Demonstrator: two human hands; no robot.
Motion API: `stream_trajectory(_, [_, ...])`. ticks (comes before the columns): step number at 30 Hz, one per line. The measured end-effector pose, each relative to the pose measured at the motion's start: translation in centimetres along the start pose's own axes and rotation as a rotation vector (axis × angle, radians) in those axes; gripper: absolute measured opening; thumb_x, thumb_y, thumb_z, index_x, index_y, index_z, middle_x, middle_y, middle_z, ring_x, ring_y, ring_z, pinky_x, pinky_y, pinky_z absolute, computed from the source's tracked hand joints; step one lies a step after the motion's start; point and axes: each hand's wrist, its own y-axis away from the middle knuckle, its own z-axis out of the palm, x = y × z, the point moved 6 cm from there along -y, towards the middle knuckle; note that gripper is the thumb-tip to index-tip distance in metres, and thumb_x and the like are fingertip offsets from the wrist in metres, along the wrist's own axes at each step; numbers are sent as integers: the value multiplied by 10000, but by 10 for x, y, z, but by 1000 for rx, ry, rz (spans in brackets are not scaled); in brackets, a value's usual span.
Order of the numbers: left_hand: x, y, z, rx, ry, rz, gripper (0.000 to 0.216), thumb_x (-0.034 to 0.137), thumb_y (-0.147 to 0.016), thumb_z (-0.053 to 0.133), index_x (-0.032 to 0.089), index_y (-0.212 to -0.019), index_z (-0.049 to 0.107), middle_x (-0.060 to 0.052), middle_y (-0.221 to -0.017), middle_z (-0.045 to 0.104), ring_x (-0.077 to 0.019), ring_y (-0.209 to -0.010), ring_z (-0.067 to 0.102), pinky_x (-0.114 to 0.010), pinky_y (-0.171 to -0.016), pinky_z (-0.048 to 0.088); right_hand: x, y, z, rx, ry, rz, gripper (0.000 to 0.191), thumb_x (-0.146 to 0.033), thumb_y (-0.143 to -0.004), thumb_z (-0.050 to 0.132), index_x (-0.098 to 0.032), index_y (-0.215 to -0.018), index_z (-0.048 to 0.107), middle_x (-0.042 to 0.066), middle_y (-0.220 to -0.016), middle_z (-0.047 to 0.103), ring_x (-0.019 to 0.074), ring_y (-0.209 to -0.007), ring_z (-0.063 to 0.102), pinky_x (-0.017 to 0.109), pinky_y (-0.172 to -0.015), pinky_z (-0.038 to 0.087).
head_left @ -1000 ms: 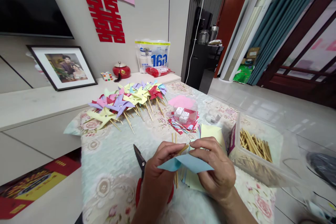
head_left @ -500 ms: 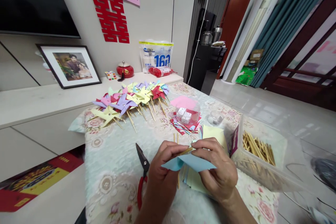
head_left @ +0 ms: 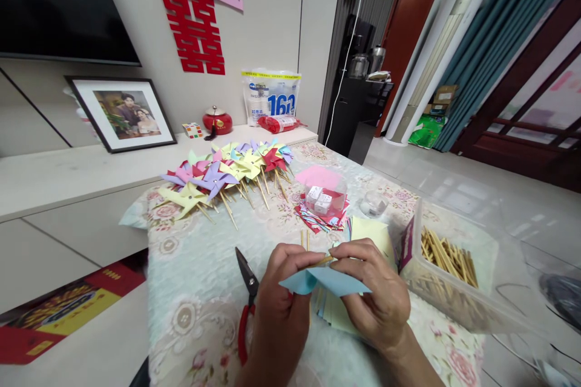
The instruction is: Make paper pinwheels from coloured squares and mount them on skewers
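My left hand point(head_left: 282, 302) and my right hand point(head_left: 376, 296) are both closed on a light blue folded paper piece point(head_left: 327, 281) just above the table, near its front edge. A thin wooden stick point(head_left: 321, 261) runs between the fingertips of both hands at the paper's top. Under my hands lie a stack of pale yellow and green paper sheets point(head_left: 336, 313) and two loose sticks point(head_left: 304, 238). Red-handled pliers point(head_left: 245, 302) rest on the cloth just left of my left hand.
A row of finished paper pinwheels point(head_left: 222, 176) lies at the table's far left. A small clear tub with white boxes point(head_left: 323, 199) sits on coloured paper scraps. A clear box of wooden sticks point(head_left: 447, 257) stands at right. The floral tablecloth point(head_left: 190, 266) covers the table.
My hands and the blue paper have stayed almost in place. The view has shifted slightly, so everything sits a little further right and lower than one second ago.
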Motion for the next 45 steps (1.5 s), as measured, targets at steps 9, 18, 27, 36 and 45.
stream_trajectory(9, [3,3,-2,40,-128,93,304,87,-850,499,231,-1033,695,-41,-950,608,-195,-902,617,-313,-792,482,-1,0,1,-7,-9,13,238,-9,-830,563,-168,-971,671,111,-944,677,209,-822,625,358,-691,524])
stream_trajectory(18, [9,5,-1,47,-226,170,326,50,-860,475,231,-1055,664,-42,-974,578,-188,-934,579,-299,-796,478,0,3,2,-8,-22,20,246,6,-828,548,-158,-970,664,112,-959,673,205,-849,617,357,-719,518])
stream_trajectory(27, [10,6,-2,72,-231,196,369,7,-823,483,241,-1051,654,-26,-958,574,-177,-917,573,-282,-787,478,-2,0,1,-7,-31,16,237,5,-821,544,-144,-953,673,109,-948,678,192,-846,620,336,-725,520])
stream_trajectory(36, [13,9,-2,89,-308,243,372,18,-845,453,245,-1068,647,-25,-975,569,-173,-923,565,-279,-787,485,-1,1,2,-13,-15,13,232,9,-816,550,-135,-945,678,109,-947,672,191,-846,610,339,-718,517])
stream_trajectory(45, [17,7,-1,91,-338,284,364,11,-844,442,238,-1054,633,-15,-977,562,-144,-926,554,-242,-796,479,-3,1,1,-15,-21,8,232,21,-816,546,-123,-940,680,105,-948,662,182,-846,605,329,-722,513])
